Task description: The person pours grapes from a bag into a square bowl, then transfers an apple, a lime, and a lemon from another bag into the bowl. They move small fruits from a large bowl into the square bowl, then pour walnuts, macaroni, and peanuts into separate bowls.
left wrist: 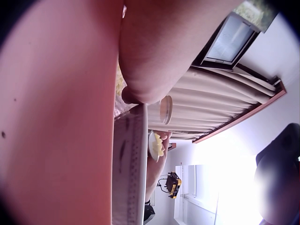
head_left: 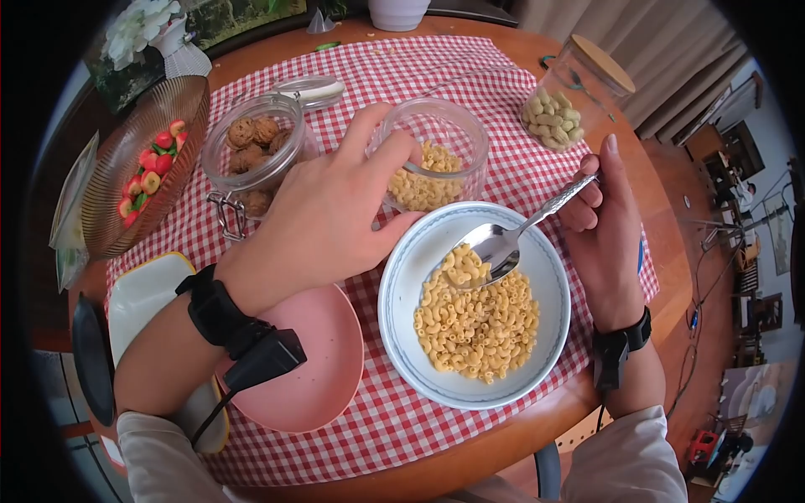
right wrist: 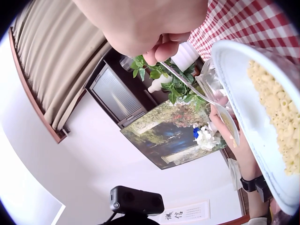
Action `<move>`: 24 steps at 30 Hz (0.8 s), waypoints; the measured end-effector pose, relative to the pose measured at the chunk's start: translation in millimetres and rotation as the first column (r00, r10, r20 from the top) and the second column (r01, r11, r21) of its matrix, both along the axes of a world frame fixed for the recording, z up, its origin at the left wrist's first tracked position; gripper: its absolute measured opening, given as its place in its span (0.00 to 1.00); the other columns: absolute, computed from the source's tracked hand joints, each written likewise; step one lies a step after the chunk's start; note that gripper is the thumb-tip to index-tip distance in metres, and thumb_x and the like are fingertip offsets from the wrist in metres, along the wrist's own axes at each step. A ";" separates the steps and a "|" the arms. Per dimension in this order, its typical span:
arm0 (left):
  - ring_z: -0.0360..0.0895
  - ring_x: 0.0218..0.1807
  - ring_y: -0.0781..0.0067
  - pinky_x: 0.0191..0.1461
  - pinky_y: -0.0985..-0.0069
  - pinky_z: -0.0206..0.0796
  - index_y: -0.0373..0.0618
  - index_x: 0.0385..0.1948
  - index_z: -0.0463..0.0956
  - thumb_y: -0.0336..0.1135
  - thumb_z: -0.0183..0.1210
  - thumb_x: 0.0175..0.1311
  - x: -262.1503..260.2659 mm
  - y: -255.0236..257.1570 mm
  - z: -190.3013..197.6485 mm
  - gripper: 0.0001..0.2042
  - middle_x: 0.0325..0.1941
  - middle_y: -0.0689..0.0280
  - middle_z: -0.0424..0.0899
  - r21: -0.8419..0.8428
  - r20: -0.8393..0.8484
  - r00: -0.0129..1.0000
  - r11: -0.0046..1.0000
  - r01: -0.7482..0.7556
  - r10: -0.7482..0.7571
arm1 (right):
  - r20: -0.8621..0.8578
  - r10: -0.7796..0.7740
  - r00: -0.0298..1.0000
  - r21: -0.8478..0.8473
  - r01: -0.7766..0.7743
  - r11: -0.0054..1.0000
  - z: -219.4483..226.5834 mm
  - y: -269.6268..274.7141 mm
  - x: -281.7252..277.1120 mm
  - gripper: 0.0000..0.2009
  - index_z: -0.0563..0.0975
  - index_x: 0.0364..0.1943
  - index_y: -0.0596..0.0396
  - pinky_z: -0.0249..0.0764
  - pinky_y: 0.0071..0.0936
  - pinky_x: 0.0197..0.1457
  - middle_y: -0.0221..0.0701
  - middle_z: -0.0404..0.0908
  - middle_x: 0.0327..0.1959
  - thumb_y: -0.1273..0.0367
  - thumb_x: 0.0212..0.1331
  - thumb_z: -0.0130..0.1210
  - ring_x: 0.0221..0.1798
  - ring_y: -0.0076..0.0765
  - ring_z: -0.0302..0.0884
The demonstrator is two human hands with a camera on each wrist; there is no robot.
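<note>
A white bowl with a blue-patterned rim [head_left: 392, 335] holds a layer of dry macaroni [head_left: 478, 327]. The right hand [head_left: 605, 226] pinches the handle of a metal spoon [head_left: 496, 249], whose bowl hangs over the macaroni with some pieces at its tip; the right wrist view also shows the spoon [right wrist: 180, 78] in the fingers. Beyond the bowl is a glass jar [head_left: 474, 138] partly filled with macaroni. The left hand [head_left: 335, 201] reaches over to this jar, fingers bent at its near left rim, thumb beside the white bowl. Whether the fingers grip the glass is hard to tell.
Left of the macaroni jar stands an open clip-top jar of walnuts [head_left: 251, 142]. A pink plate [head_left: 310, 360] and a white tray [head_left: 155, 289] lie under the left forearm. A lidded peanut jar [head_left: 553, 117] is at back right, a ribbed fruit bowl [head_left: 105, 193] at far left.
</note>
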State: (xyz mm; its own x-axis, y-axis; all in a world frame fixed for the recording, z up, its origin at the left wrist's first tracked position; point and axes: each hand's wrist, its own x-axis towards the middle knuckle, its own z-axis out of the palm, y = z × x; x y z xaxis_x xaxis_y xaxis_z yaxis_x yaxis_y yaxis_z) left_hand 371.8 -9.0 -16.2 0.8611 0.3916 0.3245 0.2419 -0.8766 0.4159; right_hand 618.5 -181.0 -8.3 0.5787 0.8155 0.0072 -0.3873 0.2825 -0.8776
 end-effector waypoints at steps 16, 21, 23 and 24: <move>0.84 0.50 0.41 0.51 0.56 0.77 0.49 0.54 0.72 0.40 0.72 0.58 -0.4 -0.6 3.6 0.24 0.77 0.47 0.62 -0.022 -0.028 1.000 1.000 0.004 -0.005 | -0.088 -0.021 0.996 0.119 0.031 0.992 4.1 -2.4 -0.1 0.24 0.78 0.41 0.51 0.65 0.20 0.29 0.23 0.77 0.24 0.45 0.78 0.47 0.25 0.21 0.70; 0.84 0.51 0.40 0.51 0.56 0.77 0.51 0.54 0.72 0.40 0.73 0.57 1.1 0.8 2.3 0.25 0.78 0.47 0.61 -0.019 -0.011 1.000 1.000 0.017 -0.017 | 0.066 -0.010 0.998 0.157 -0.001 0.988 10.5 -5.5 -7.0 0.23 0.77 0.39 0.53 0.63 0.20 0.28 0.25 0.75 0.24 0.49 0.82 0.43 0.23 0.21 0.67; 0.84 0.51 0.40 0.51 0.56 0.77 0.51 0.54 0.72 0.40 0.73 0.57 0.9 2.7 3.5 0.25 0.78 0.47 0.61 -0.021 -0.029 0.999 1.000 0.014 -0.015 | 0.224 -0.031 0.974 0.158 -0.005 0.987 10.7 -4.6 -12.8 0.23 0.76 0.38 0.55 0.62 0.20 0.27 0.28 0.71 0.25 0.52 0.83 0.40 0.23 0.21 0.64; 0.85 0.41 0.46 0.44 0.57 0.78 0.51 0.54 0.72 0.41 0.73 0.57 1.1 2.8 2.7 0.24 0.75 0.46 0.63 0.021 0.007 1.000 0.999 0.024 -0.024 | 0.214 -0.039 0.976 0.155 0.006 0.988 10.7 -4.5 -14.5 0.23 0.76 0.38 0.55 0.62 0.20 0.27 0.28 0.71 0.25 0.52 0.83 0.40 0.23 0.21 0.64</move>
State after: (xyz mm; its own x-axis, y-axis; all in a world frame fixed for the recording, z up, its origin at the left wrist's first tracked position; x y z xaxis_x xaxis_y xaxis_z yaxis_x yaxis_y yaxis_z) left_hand 372.9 -6.2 -13.5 0.8679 0.3636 0.3384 0.2178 -0.8909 0.3986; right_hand 604.1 -185.5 2.4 0.5679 0.7818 0.2575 -0.1856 0.4264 -0.8853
